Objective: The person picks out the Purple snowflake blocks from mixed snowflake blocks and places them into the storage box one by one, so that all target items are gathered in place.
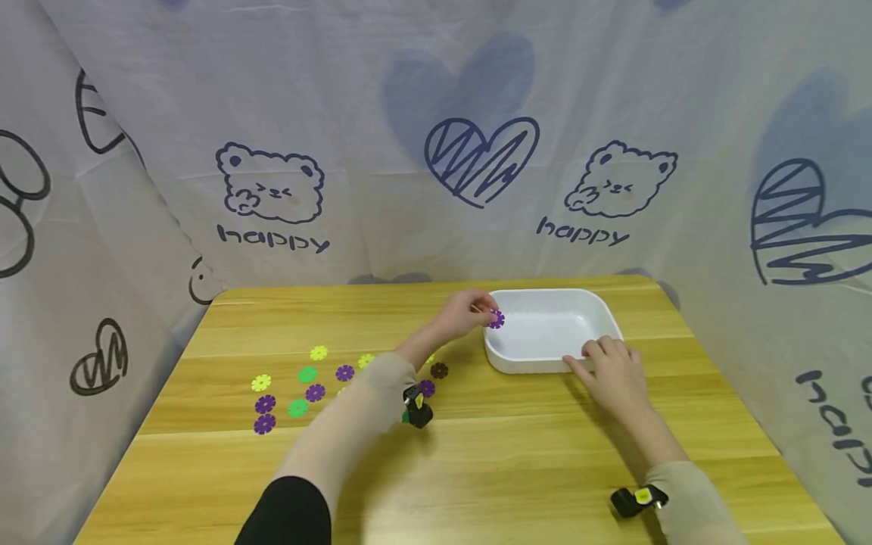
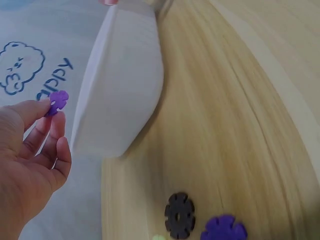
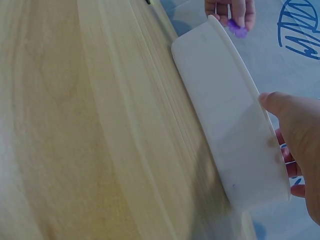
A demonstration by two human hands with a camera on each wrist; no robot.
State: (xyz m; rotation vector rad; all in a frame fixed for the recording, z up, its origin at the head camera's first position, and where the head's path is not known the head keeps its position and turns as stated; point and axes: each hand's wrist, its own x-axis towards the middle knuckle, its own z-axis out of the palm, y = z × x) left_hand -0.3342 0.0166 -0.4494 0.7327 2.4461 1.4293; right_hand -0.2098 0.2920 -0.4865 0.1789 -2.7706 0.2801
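Between thumb and fingertips my left hand point(image 1: 465, 316) pinches a purple notched plastic disc point(image 1: 496, 319), a snowflake-type building piece. It is at the left rim of a white plastic tray point(image 1: 506, 363), and in the left wrist view that disc point(image 2: 58, 102) stands upright in the fingers. My right hand point(image 1: 613, 376) holds the tray by its front right corner; the right wrist view has the thumb point(image 3: 276, 103) on the rim and the other fingers past it. No pieces show inside the tray. More notched discs, purple point(image 1: 316, 392), green point(image 1: 297, 408) and yellow point(image 1: 261, 383), lie left of the tray.
A dark brown disc point(image 1: 439, 370) and a purple disc point(image 1: 426, 388) lie near the tray, beside my left forearm, which hides part of the spread. The wooden table point(image 1: 518, 469) ends at a printed cloth point(image 1: 381, 189) hanging behind it.
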